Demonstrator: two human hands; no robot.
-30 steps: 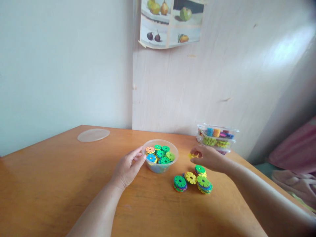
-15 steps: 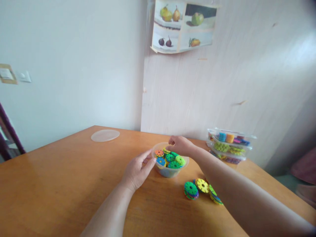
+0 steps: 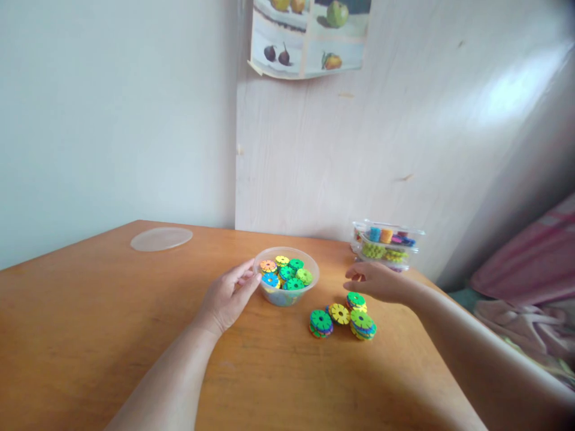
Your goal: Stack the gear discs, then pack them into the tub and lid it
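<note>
My left hand [image 3: 229, 296] grips the left side of a clear round plastic bowl [image 3: 309, 286], thumb at the rim and fingers against the wall. Several notched flower-shaped discs [image 3: 294, 284] in green, yellow, blue and orange fill it. To the right, my right hand [image 3: 375, 281] hovers over the table with fingers loosely bent and apart, nothing visible in them. Just below it are small stacks of the same discs: a green-topped stack [image 3: 320, 319], a yellow disc [image 3: 339, 313], a lime-topped stack [image 3: 362, 319] and another green-topped stack [image 3: 356, 300].
A round translucent lid [image 3: 162, 239] lies at the table's back left. Stacked clear boxes [image 3: 389, 244] of colourful pieces stand at the back right. The wooden table [image 3: 112, 323] meets a wall with a fruit poster [image 3: 309, 42]. Pink cloth [image 3: 525, 263] is beyond the right edge.
My right hand has moved from above the bowl to the right, over the disc stacks. My left hand stays on the bowl. The view has turned slightly right.
</note>
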